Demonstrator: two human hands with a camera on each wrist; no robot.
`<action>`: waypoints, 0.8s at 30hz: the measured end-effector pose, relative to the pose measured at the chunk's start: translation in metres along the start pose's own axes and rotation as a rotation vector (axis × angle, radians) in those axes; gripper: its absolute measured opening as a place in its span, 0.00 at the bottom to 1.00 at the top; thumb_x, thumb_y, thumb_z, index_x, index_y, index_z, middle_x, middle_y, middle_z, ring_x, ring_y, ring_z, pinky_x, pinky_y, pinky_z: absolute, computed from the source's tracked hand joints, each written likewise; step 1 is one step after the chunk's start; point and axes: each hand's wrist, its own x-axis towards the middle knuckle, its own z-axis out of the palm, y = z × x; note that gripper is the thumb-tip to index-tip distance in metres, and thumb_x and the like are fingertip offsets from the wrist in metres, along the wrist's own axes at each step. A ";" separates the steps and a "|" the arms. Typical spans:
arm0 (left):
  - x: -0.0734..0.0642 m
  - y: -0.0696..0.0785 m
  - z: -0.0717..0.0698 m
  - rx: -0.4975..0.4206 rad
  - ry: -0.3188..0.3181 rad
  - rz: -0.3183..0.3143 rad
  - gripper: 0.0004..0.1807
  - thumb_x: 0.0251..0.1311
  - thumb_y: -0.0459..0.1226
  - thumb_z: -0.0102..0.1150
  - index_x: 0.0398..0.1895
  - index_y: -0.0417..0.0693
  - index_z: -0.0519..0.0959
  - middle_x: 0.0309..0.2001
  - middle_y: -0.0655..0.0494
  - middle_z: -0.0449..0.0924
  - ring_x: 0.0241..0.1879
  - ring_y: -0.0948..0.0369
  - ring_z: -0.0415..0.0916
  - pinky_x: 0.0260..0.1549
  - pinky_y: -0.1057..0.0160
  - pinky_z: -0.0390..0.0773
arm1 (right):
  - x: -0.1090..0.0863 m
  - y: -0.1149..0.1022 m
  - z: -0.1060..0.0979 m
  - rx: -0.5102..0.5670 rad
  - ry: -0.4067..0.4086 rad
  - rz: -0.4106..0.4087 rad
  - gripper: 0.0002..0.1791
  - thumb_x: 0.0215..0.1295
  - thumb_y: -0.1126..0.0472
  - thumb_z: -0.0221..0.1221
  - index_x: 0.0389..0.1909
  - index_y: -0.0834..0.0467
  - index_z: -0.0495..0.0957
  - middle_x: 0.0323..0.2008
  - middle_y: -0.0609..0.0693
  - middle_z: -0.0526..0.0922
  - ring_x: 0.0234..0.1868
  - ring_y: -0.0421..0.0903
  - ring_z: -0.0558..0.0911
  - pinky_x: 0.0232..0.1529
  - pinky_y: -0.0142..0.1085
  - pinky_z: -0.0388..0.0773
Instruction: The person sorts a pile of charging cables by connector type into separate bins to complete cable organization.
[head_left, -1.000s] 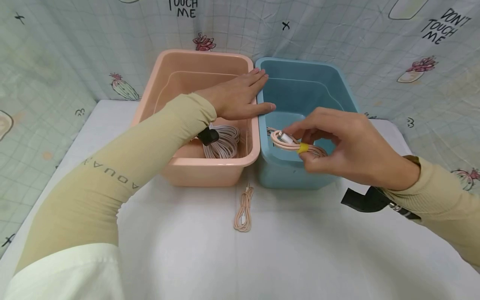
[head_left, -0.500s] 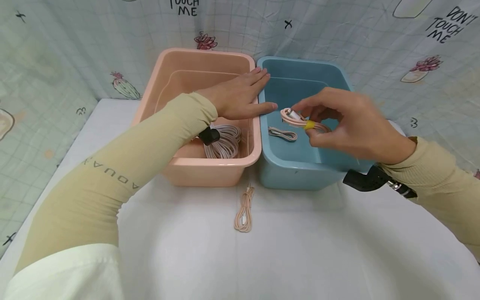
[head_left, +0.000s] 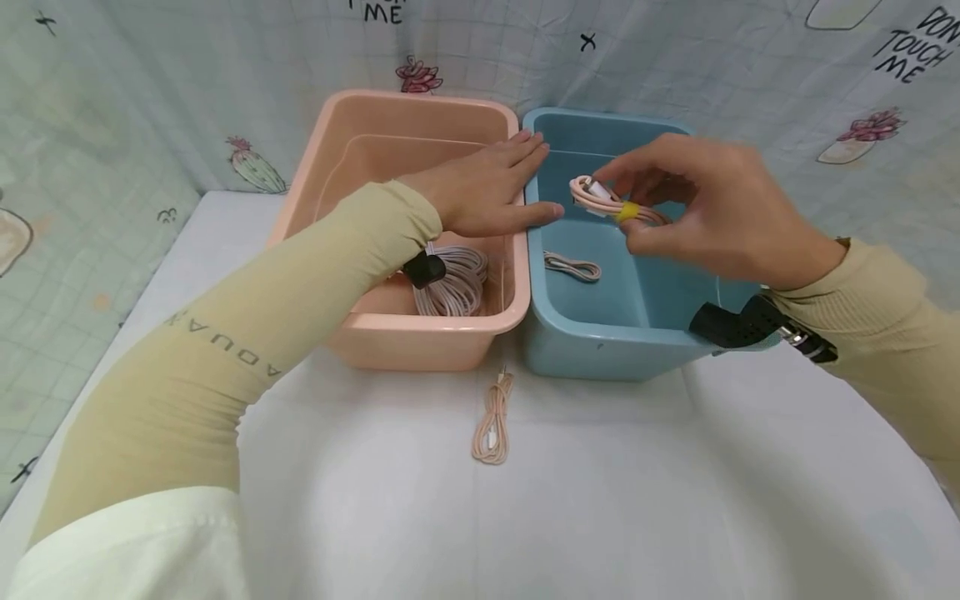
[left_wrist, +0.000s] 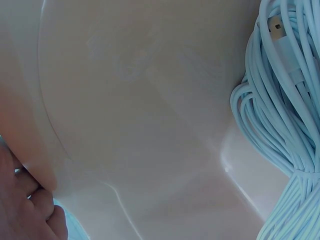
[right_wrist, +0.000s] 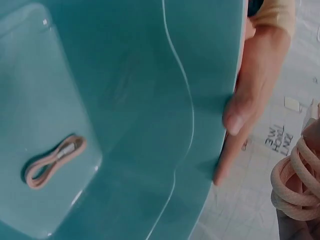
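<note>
My right hand [head_left: 720, 204] pinches a coiled pink cable [head_left: 596, 196] with white plugs and a yellow tie, above the blue bin [head_left: 600, 332]. The same coil shows at the right edge of the right wrist view. My left hand [head_left: 487, 187] lies with straight fingers over the touching rims of the peach bin [head_left: 420, 325] and the blue bin. On the blue bin's floor lies a small coiled cable [head_left: 572, 267], seen also in the right wrist view. A big bundle of pale cable [left_wrist: 280, 105] sits in the peach bin, partly hidden by the left wrist's camera in the head view.
Another coiled pink cable [head_left: 492, 421] lies on the white table [head_left: 600, 500] in front of the bins. A patterned cloth [head_left: 637, 58] hangs behind and at the sides. A black wrist camera [head_left: 731, 323] is strapped to my right wrist.
My right hand has moved away from me with the pink cable, from the blue bin's front rim to above its inside, uncovering the small cable there. My left hand stays put.
</note>
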 end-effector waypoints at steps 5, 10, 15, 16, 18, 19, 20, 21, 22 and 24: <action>0.000 0.000 0.000 -0.001 -0.003 -0.003 0.51 0.65 0.69 0.28 0.78 0.46 0.33 0.80 0.51 0.27 0.80 0.56 0.25 0.81 0.57 0.35 | 0.009 0.012 0.003 -0.028 0.001 0.048 0.26 0.51 0.72 0.67 0.55 0.58 0.80 0.41 0.49 0.82 0.37 0.30 0.74 0.44 0.07 0.71; 0.001 -0.001 0.000 -0.010 -0.003 0.001 0.51 0.65 0.69 0.28 0.78 0.46 0.33 0.80 0.51 0.27 0.80 0.56 0.25 0.81 0.58 0.35 | 0.018 0.027 0.007 -0.044 0.010 0.097 0.25 0.55 0.69 0.65 0.56 0.57 0.79 0.40 0.47 0.81 0.37 0.30 0.74 0.44 0.08 0.70; 0.002 -0.001 0.001 -0.006 -0.009 0.004 0.51 0.66 0.68 0.28 0.78 0.45 0.32 0.79 0.50 0.26 0.80 0.55 0.24 0.81 0.57 0.35 | 0.027 0.042 0.012 -0.063 0.013 0.148 0.24 0.58 0.66 0.63 0.57 0.56 0.79 0.42 0.48 0.81 0.37 0.31 0.74 0.41 0.11 0.70; 0.002 -0.001 0.001 -0.005 -0.009 0.005 0.51 0.66 0.68 0.28 0.78 0.45 0.32 0.79 0.50 0.26 0.80 0.55 0.24 0.81 0.57 0.35 | 0.029 0.045 0.014 -0.064 0.011 0.160 0.24 0.58 0.65 0.63 0.58 0.55 0.78 0.43 0.48 0.82 0.37 0.31 0.74 0.41 0.12 0.70; 0.003 -0.001 0.001 -0.001 -0.009 0.005 0.51 0.66 0.68 0.28 0.78 0.44 0.32 0.79 0.50 0.26 0.80 0.54 0.24 0.81 0.56 0.35 | 0.033 0.050 0.016 -0.065 0.008 0.179 0.24 0.58 0.64 0.62 0.58 0.54 0.78 0.44 0.49 0.82 0.38 0.32 0.74 0.40 0.13 0.69; 0.003 -0.001 0.001 -0.002 -0.009 0.004 0.51 0.66 0.68 0.28 0.78 0.45 0.32 0.79 0.50 0.26 0.80 0.54 0.24 0.81 0.56 0.35 | 0.036 0.052 0.018 -0.065 0.006 0.187 0.24 0.59 0.64 0.62 0.58 0.54 0.78 0.45 0.50 0.82 0.38 0.32 0.74 0.40 0.14 0.69; 0.002 -0.001 0.001 -0.003 -0.009 0.003 0.51 0.66 0.68 0.28 0.78 0.45 0.32 0.79 0.50 0.25 0.80 0.54 0.24 0.81 0.56 0.35 | 0.038 0.055 0.020 -0.067 0.004 0.196 0.24 0.59 0.64 0.63 0.58 0.54 0.78 0.45 0.50 0.82 0.38 0.32 0.74 0.39 0.14 0.69; 0.002 -0.001 0.001 -0.003 -0.010 0.002 0.51 0.66 0.68 0.28 0.78 0.45 0.32 0.79 0.50 0.25 0.80 0.55 0.24 0.81 0.56 0.35 | 0.041 0.057 0.021 -0.066 0.004 0.205 0.24 0.59 0.63 0.63 0.58 0.53 0.78 0.45 0.50 0.82 0.38 0.32 0.73 0.39 0.14 0.69; 0.002 -0.001 0.001 -0.003 -0.011 0.000 0.51 0.66 0.68 0.28 0.78 0.45 0.32 0.79 0.50 0.25 0.80 0.55 0.24 0.81 0.56 0.35 | 0.043 0.059 0.023 -0.070 0.003 0.216 0.24 0.59 0.62 0.63 0.58 0.53 0.78 0.46 0.51 0.83 0.38 0.31 0.73 0.39 0.14 0.68; 0.002 -0.001 0.001 -0.004 -0.013 -0.002 0.51 0.66 0.68 0.28 0.78 0.45 0.31 0.79 0.51 0.25 0.80 0.55 0.24 0.81 0.56 0.34 | 0.046 0.062 0.026 -0.066 0.004 0.230 0.24 0.59 0.62 0.63 0.58 0.52 0.78 0.46 0.52 0.83 0.38 0.30 0.73 0.38 0.14 0.68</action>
